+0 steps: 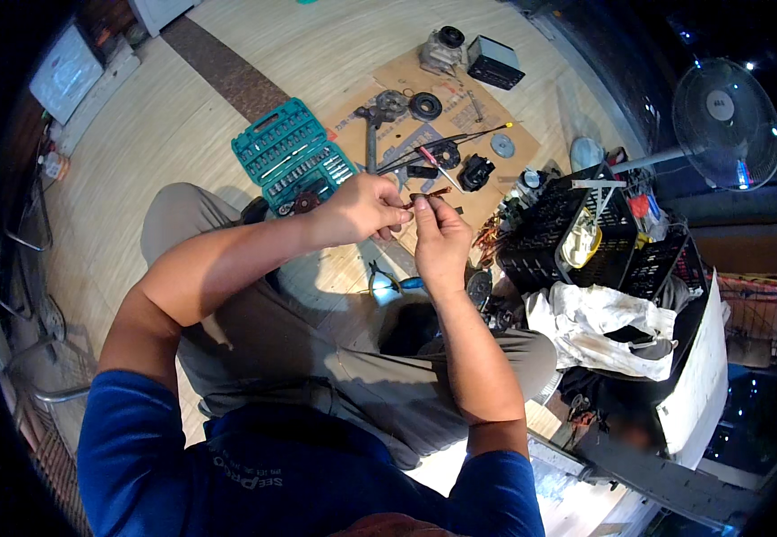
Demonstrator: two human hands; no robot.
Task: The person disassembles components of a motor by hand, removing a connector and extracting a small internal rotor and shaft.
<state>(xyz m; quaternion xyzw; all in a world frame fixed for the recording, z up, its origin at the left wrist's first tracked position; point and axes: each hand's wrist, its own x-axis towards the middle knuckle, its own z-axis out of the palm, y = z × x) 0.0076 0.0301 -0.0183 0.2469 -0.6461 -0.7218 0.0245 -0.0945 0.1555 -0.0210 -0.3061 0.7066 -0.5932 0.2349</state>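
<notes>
Between my two hands, just above the cardboard, is a short, thin strand of copper-coloured wire [442,191]. My right hand [443,249] pinches it with thumb and fingertips. My left hand [359,211] is closed at its other end, fingertips almost meeting the right ones; the part inside the fingers is hidden. Beyond my hands, a hammer [371,143], a red-handled screwdriver [436,163] and a black motor-like part [475,172] lie on the cardboard sheet [514,121]. Below my hands, pliers [378,276] rest on the floor.
A green socket set case [254,148] lies unfolded to the left. Black plastic crates [532,255] stand on the right, with a stained white bag [585,327] before them and a standing fan [727,123] behind. A car radio unit [494,63] sits at the far edge.
</notes>
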